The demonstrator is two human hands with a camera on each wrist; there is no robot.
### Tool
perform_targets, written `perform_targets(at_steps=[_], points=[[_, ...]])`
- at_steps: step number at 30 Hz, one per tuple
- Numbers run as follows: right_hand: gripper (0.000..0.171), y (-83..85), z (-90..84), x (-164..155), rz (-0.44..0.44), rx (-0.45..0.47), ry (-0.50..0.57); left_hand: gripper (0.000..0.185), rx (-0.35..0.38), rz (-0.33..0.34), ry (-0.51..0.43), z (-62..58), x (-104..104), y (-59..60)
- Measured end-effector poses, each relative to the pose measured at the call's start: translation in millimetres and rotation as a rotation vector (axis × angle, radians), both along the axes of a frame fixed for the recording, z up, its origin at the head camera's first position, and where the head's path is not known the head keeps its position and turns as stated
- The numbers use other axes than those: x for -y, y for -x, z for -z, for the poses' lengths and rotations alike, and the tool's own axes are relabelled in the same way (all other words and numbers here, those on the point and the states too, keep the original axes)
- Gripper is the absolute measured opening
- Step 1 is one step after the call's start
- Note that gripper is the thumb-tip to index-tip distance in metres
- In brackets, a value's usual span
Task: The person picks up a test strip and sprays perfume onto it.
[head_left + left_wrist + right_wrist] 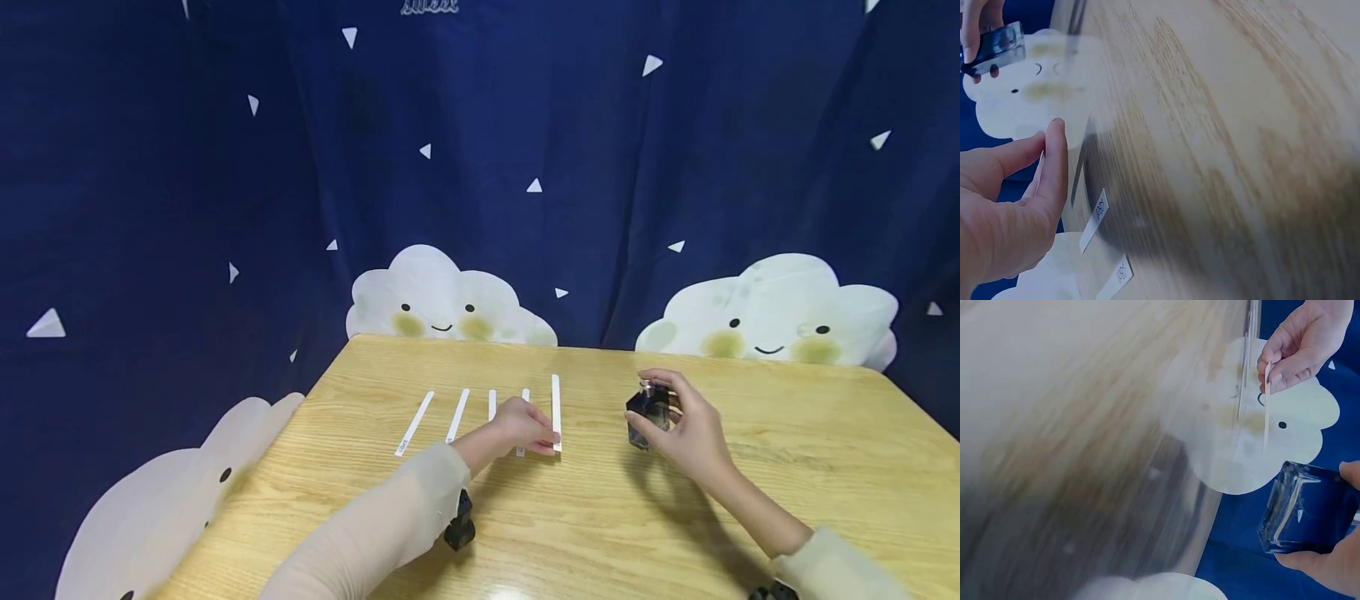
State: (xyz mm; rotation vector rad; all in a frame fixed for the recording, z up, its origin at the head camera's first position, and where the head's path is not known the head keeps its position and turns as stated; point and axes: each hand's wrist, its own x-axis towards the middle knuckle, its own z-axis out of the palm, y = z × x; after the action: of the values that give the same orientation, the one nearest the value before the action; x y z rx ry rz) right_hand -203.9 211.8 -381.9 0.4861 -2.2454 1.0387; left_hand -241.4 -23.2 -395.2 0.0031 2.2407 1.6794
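Observation:
My left hand [522, 423] pinches the lower end of a white paper test strip [556, 404] between thumb and fingers. The right wrist view shows this strip [1267, 419] raised off the table. To the right, my right hand [692, 429] grips a dark glass perfume bottle [643, 427] above the table, thumb on one side and fingers on the other. A silvery nozzle [646, 385] shows at its top. Several more strips lie in a row, among them a leftmost strip [415, 423] and another strip [458, 414]; my left hand and forearm partly cover some. Small handwriting marks their near ends.
The light wooden table [795, 467] reaches back to a dark blue curtain [480, 167] printed with clouds and white triangles. Black wrist devices show at the left wrist [460, 522] and at the right sleeve [774, 592].

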Motion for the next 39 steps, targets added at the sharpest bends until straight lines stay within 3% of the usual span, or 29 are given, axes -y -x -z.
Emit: perform_targets(at_steps=[5, 15, 25, 33, 39], points=[[0.055, 2.4, 0.6, -5.8, -0.055, 0.065, -0.004, 0.011, 0.015, 0.021, 0.010, -2.0, 2.5, 1.0], [0.057, 10.3, 12.7, -19.1, -0.030, 0.212, -0.004, 0.009, 0.009, 0.023, 0.122, 0.7, -3.3, -1.8], [0.060, 11.5, 17.2, -22.8, -0.043, 0.294, -0.010, 0.005, -0.020, 0.060, 0.160, -0.4, -0.3, -4.3], [0.061, 7.0, 20.2, -23.9, -0.007, 0.296, -0.050, 0.007, -0.021, 0.115, 0.074, 6.8, 11.1, -0.1], [0.069, -0.7, 19.1, -23.6, -0.003, 0.290, -0.084, 0.011, -0.007, 0.105, -0.015, 5.4, 20.1, -4.6]])
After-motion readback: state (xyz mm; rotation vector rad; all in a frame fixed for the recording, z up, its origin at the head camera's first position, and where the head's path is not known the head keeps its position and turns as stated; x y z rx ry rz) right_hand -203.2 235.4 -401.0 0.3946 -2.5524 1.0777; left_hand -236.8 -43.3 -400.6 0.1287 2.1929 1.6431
